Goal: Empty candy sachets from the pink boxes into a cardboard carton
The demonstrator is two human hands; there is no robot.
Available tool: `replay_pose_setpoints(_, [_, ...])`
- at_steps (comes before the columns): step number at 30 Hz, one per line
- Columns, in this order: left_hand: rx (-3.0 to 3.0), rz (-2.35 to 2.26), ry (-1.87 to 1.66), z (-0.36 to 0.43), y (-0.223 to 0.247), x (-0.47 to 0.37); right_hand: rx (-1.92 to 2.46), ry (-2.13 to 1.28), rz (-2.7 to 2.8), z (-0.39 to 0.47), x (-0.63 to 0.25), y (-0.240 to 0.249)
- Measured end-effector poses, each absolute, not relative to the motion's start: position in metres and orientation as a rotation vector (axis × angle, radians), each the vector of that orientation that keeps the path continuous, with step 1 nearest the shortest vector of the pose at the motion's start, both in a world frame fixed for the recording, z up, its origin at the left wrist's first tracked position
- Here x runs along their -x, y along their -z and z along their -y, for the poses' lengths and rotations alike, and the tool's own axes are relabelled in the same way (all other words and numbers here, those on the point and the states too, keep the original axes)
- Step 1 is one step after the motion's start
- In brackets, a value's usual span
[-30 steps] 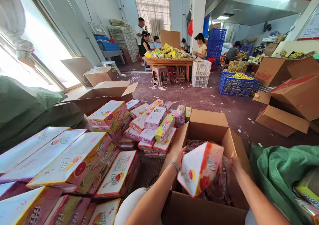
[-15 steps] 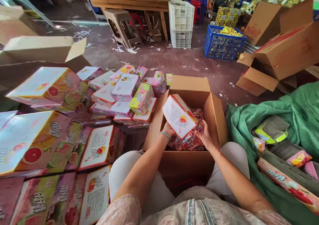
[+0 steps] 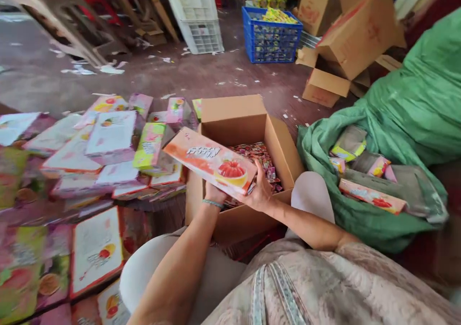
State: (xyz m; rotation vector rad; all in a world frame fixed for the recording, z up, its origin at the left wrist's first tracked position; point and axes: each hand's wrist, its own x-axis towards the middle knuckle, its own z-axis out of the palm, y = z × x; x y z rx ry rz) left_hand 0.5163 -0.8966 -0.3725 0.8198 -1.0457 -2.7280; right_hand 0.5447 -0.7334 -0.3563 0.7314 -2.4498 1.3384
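An orange-and-white printed carton (image 3: 211, 159) with a red fruit picture is held up between my hands, tilted, its long side facing me. My left hand (image 3: 215, 195) supports it from beneath, its fingers partly hidden under the carton. Around the carton's right end my right hand (image 3: 260, 190) is closed, thumb at the upper corner. Just beyond and below stands an open cardboard box (image 3: 234, 105), with a layer of small red packets (image 3: 264, 159) inside it. My knees are on either side of that box.
Many printed cartons (image 3: 111, 135) lie heaped at the left. On the right, a green sack (image 3: 406, 90) lies open, with flattened printed packaging (image 3: 372, 195) in its mouth. Farther back are a blue crate (image 3: 272, 37), white crates (image 3: 198, 27), a plastic stool (image 3: 72, 18) and empty cardboard boxes (image 3: 360, 37).
My view has swung right. The carton has been turned from its white face to its orange fruit-printed side, and my right hand has moved from near its lower edge onto its end.
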Motion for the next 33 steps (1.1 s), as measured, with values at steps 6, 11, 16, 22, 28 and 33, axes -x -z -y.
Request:
replay_pose_setpoints(6, [-0.743, 1.146, 2.857, 0.883, 0.341, -0.528, -0.465, -1.642, 2.5, 0.698, -0.538, 0.329])
replay_pose_setpoints(11, [-0.916, 1.466, 2.943, 0.881, 0.329, -0.535, -0.207, -1.866, 2.391, 0.67, -0.538, 0.304])
replay_pose_setpoints(16, [-0.782, 1.529, 2.915, 0.868, 0.314, -0.546, -0.058, -2.399, 2.12, 0.667, -0.529, 0.306])
replay_pose_setpoints(22, [-0.985, 1.827, 2.728, 0.898, 0.312, -0.553, 0.048, -1.813, 2.086, 0.568, -0.504, 0.277])
replay_pose_setpoints(28, [-1.125, 2.034, 2.595, 0.905, 0.337, -0.553, 0.158, -0.23, 2.596, 0.372, -0.523, 0.279])
replay_pose_setpoints(33, [-1.083, 2.302, 2.429, 0.913, 0.335, -0.565, 0.292, 0.205, 3.027, 0.324, -0.569, 0.341])
